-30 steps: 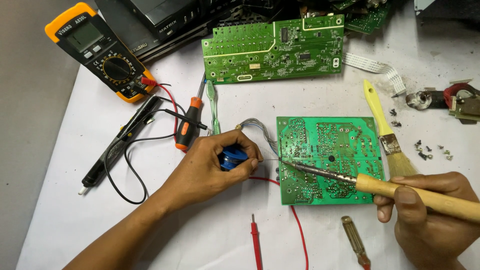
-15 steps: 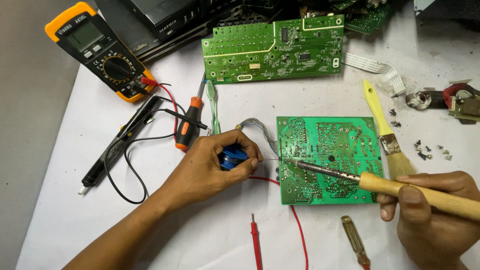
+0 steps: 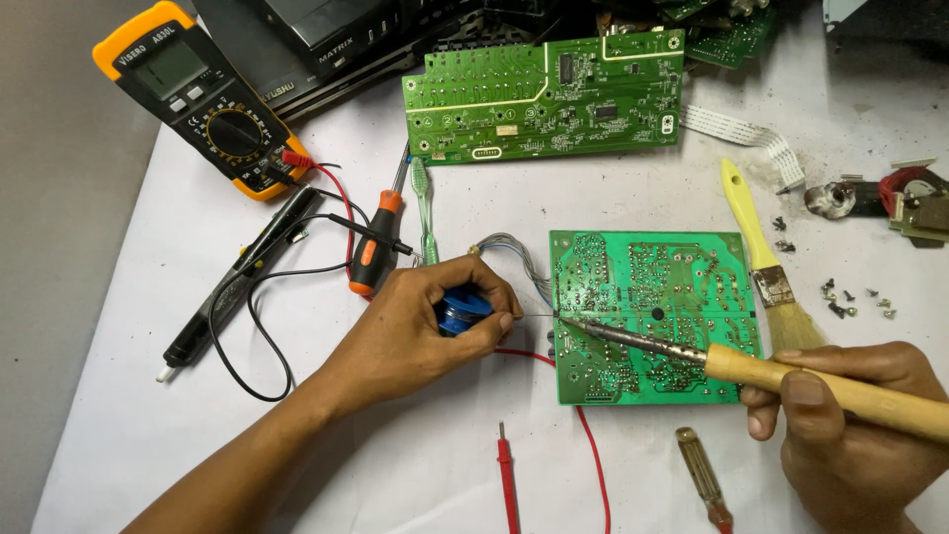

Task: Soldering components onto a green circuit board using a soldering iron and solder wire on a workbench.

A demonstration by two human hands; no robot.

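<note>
The left hand (image 3: 420, 321) is curled around a small blue spool of solder wire (image 3: 463, 311), feeding a thin strand rightward to the left edge of the square green circuit board (image 3: 652, 311), which lies solder side up near the middle of the white desk (image 3: 198, 435). The right hand (image 3: 850, 415), near the desk's front right corner, grips the wooden handle of a soldering iron (image 3: 692, 348); its metal tip meets the strand at the board's left edge. A yellow-handled brush (image 3: 761, 257) lies just right of the board, and an orange multimeter (image 3: 198, 99) sits at the desk's far left corner.
</note>
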